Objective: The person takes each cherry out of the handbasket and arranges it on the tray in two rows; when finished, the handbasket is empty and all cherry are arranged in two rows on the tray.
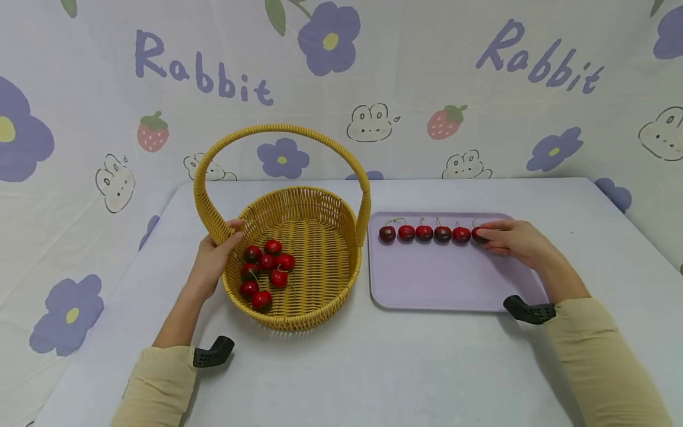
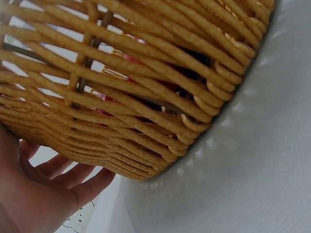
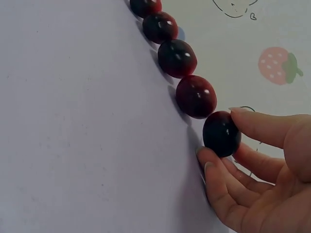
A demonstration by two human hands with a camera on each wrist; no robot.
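Note:
With thumb and fingers, my right hand (image 1: 525, 242) pinches a dark red cherry (image 3: 221, 134) at the right end of a row. Several other cherries (image 1: 424, 233), stems pointing to the back, make up that row along the far side of a lilac tray (image 1: 453, 279). My left hand (image 1: 210, 264) grips the left side of a yellow woven basket (image 1: 320, 267), where the tall handle joins the rim. Inside the basket, several red cherries (image 1: 267, 261) lie grouped at the left. From the left wrist, the basket's outer weave (image 2: 121, 111) hides most of them.
Both basket and tray stand on a white table (image 1: 341, 373), the tray to the basket's right. The basket handle (image 1: 283, 128) arches high above its bowl. Behind the table hangs a cloth (image 1: 405, 53) printed with rabbits, flowers and strawberries. A black wrist-mounted piece (image 1: 528, 310) sticks out from each sleeve.

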